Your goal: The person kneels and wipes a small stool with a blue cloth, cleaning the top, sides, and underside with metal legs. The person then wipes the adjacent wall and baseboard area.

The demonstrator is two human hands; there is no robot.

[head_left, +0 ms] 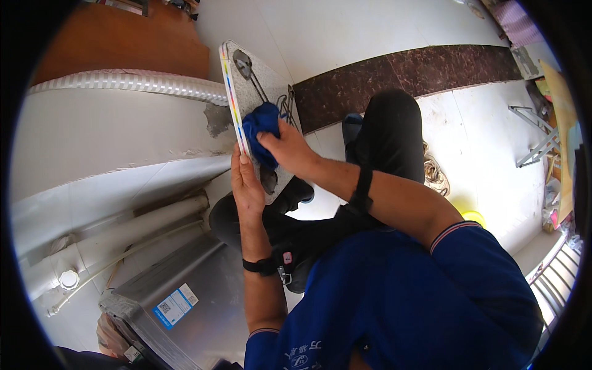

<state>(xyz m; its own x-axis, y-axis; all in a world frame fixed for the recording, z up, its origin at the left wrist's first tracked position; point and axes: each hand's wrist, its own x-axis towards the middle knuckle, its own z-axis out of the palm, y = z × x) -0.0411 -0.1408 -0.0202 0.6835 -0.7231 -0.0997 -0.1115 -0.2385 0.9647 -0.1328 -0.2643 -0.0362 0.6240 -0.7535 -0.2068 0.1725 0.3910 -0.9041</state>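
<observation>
In front of me a flat board [269, 64] stands tilted on edge. It has a speckled grey face, a white rim with coloured dashes, and bent metal rods with dark fittings on that face; what kind of thing it is, I cannot tell. My left hand [248, 188] grips the rim at its lower left, with the fingers along the edge. With my right hand [291, 147] I press a bunched blue cloth [259, 123] against the speckled face. The cloth covers part of the rods. The board's other face is hidden.
A white ribbed hose [148, 81] runs along the ledge at left. Below it are a pale pipe [117, 237] and a grey metal cabinet [216, 290]. Coiled rope [435, 172], a yellow round thing [473, 217] and a folding metal frame [539, 139] are at right.
</observation>
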